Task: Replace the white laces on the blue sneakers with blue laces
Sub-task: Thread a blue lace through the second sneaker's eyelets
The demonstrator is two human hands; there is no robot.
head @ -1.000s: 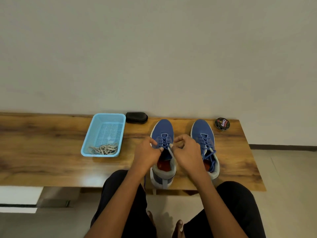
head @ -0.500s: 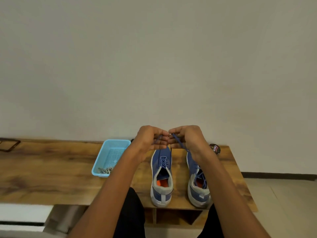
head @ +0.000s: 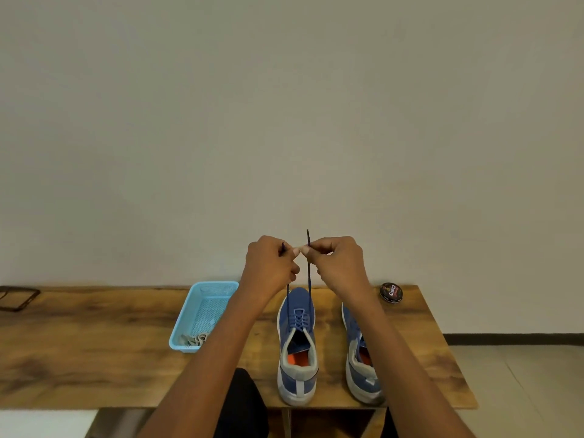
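Note:
Two blue sneakers stand on the wooden bench, toes to the wall. The left sneaker has a blue lace threaded through its eyelets; both lace ends run straight up from it. My left hand pinches one end and my right hand pinches the other, fingertips close together high above the shoe. The right sneaker is partly hidden behind my right forearm. The white laces lie in a heap in the near end of a light blue basket.
A round tin of shoe polish sits at the bench's far right corner. A dark wire-like shape lies at the far left edge. The wall stands right behind the bench. My knees are under the bench's near edge.
Both hands rose from the left sneaker's tongue, drawing the blue lace ends up taut above the shoe. The camera tilted upward, so the bench sits lower in the view.

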